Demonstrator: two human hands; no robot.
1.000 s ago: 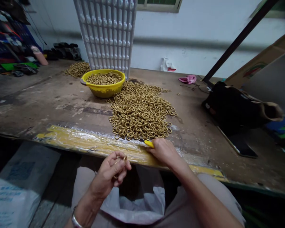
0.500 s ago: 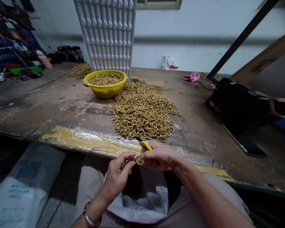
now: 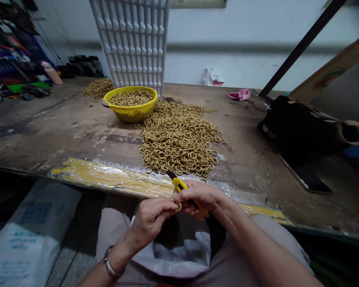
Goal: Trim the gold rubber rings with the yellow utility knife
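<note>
My left hand (image 3: 154, 215) is closed, its thumb and forefinger pinching a small brass-coloured ring (image 3: 178, 207) over my lap. My right hand (image 3: 205, 195) is wrapped around a yellow utility knife (image 3: 180, 184), whose dark blade points up and to the left. The fingertips of that hand also meet the ring, next to my left fingertips. Whether more rings are inside my left hand is hidden. Just beyond the hands, a heap of similar rings (image 3: 179, 139) spreads over the table. A white bag (image 3: 179, 261) gapes between my legs, below the hands.
A yellow bowl (image 3: 134, 114) full of rings stands behind the heap, before a ribbed translucent panel (image 3: 134, 44). Another small ring pile (image 3: 98, 87) lies behind it. At right are a phone (image 3: 305, 175) and a black cloth item (image 3: 299, 127). Yellow tape (image 3: 107, 177) covers the table's front edge.
My left hand has turned, and the rings seen in its fingers are now hidden. The knife has tilted, showing more blade. A loose ring now shows on the table beside my right hand.
</note>
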